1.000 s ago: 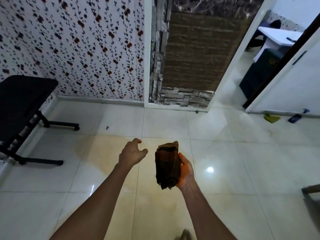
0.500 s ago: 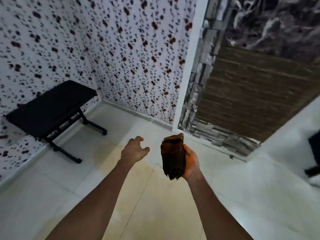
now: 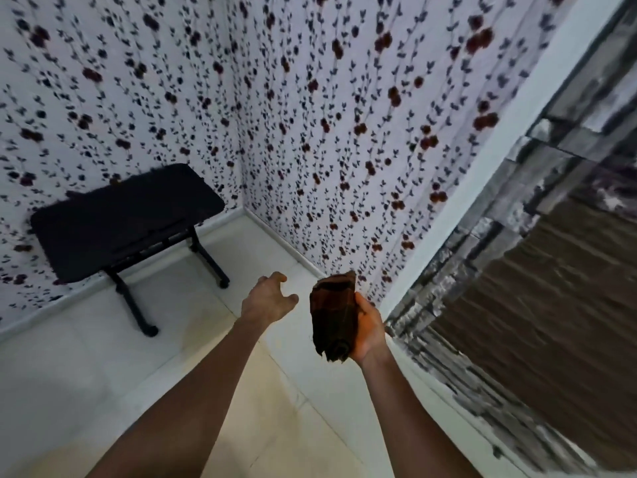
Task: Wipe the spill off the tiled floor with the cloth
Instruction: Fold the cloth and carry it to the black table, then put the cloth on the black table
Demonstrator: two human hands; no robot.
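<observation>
Both arms extended forward above tiled floor [image 3: 193,343]. Right hand [image 3: 368,327] grips bunched brown cloth [image 3: 333,315], held upright in air. Left hand [image 3: 267,301] empty, palm down, fingers loosely curled, just beside cloth.

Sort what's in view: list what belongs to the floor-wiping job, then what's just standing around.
For the job:
- brown cloth, gripped in the right hand
- tiled floor
- left hand, holding nothing

Standing around:
- black bench by the floral wall
- stone-clad wall
</observation>
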